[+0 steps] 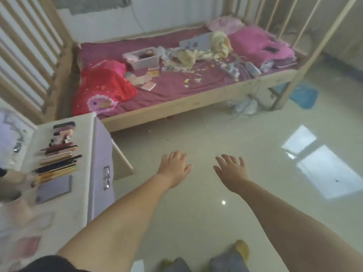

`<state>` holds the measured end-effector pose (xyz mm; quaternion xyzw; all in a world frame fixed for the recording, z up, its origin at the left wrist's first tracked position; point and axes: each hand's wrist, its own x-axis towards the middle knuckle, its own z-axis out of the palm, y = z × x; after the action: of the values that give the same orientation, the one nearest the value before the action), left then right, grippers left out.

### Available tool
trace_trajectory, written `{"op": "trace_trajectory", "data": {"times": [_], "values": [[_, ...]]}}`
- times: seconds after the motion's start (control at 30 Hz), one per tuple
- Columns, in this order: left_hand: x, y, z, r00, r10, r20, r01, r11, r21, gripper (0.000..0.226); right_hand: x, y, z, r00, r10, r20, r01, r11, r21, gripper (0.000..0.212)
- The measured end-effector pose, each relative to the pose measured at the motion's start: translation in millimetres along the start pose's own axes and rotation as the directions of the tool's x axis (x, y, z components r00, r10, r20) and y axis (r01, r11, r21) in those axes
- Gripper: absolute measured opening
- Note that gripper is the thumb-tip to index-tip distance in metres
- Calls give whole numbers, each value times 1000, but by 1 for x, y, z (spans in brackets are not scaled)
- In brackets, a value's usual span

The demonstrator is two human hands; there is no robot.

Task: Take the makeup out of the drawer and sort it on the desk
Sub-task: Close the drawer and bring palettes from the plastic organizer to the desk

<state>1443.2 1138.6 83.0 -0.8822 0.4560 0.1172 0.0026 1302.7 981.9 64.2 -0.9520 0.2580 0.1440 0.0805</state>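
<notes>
Both my arms stretch forward over the pale floor, palms down. My left hand [173, 166] and my right hand [232, 169] have straight, spread fingers and hold nothing. At the left stands the white desk [78, 193]. On it lies a row of makeup [57, 156]: several pencils, tubes and small cases side by side, with a flat grey-lilac palette [54, 188] below them. The lilac drawer front [101, 163] with metal handles faces right; its inside is hidden. Both hands are well to the right of the desk, touching nothing.
A wooden bed [176, 107] with a purple sheet, red and pink cloths, a plastic box and scattered scraps fills the far side. A wooden board [121, 163] leans beside the desk. Blue cloth [304, 97] lies on the glossy floor at the right. My feet show at the bottom.
</notes>
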Motion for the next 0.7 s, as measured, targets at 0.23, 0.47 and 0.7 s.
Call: {"op": "trace_trajectory", "data": {"times": [0.23,0.47,0.7], "values": [[63,204,34,926,350,141,-365,925,104,48,-115,186,46,939,333,84,-341,934,109,50],[97,426,68,799,550,243,-583,808,89,47,-219,365,74,808,577,119,-589,785,190,49],[131,603,81,641,696,323,-756,646,107,48,-286,496,84,652,746,133,-749,606,269,49]]}}
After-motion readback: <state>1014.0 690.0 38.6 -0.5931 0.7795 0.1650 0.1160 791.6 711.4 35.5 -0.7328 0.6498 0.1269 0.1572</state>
